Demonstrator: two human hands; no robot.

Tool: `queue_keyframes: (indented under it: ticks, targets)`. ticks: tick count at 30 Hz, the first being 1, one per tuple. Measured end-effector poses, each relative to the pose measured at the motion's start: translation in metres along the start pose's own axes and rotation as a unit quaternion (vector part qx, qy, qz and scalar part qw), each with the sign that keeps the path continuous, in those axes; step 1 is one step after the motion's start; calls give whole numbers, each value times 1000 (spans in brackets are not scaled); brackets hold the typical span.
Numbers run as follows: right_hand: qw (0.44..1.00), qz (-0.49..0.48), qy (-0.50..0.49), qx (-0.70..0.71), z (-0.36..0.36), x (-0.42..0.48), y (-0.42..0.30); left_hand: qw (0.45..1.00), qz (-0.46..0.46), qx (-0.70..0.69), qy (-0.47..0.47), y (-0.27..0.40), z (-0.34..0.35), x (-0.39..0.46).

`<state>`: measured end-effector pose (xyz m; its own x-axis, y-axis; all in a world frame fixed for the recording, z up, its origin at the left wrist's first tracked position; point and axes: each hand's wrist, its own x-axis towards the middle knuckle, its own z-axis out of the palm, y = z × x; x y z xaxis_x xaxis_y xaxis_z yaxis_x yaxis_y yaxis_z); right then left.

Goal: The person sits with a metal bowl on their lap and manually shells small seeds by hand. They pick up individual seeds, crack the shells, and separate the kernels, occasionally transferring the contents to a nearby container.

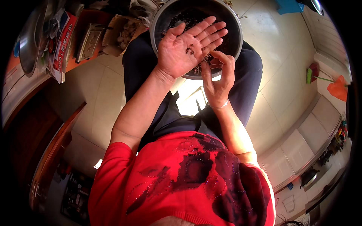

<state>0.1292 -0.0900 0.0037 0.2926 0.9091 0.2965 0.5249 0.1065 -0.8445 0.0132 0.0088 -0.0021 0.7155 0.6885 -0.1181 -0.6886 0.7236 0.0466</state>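
Note:
My left hand (181, 50) is palm up and flat, its fingers stretched to the upper right. A few small dark husks (190, 50), like dried peppercorns, rest on that palm. Close to its little-finger edge is my right hand (219, 76), fingers bent, with a gap between thumb and forefinger. Both hands are over a round basin (239, 45) with a grey rim, set at my knees. Dark husks and paler bits (197, 69) are scattered in the basin; my hands hide part of them.
At left, a cardboard box (109, 41) holds garlic bulbs (125, 35), beside a rectangular framed object (90, 42), a red printed package (66, 39) and a metal bowl (29, 45). A blue plastic stool (288, 7) stands upper right. Pale cabinets (297, 144) line the right.

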Motion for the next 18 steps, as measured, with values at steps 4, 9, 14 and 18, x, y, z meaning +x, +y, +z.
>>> queue_keyframes:
  ticks: [4,9,14,18]
  targets:
    - [995,-20,-36,-93,1,-3,6,1000,5,0,3,0,1,0]
    - [962,-61,-110,-242,7,-5,0,998,45,34,28,1,0,0]
    - [992,17,-102,-71,12,-11,-11,997,56,36,28,1,4,1]
    - [992,66,-97,44,16,-14,-19,995,63,65,35,2,6,2]
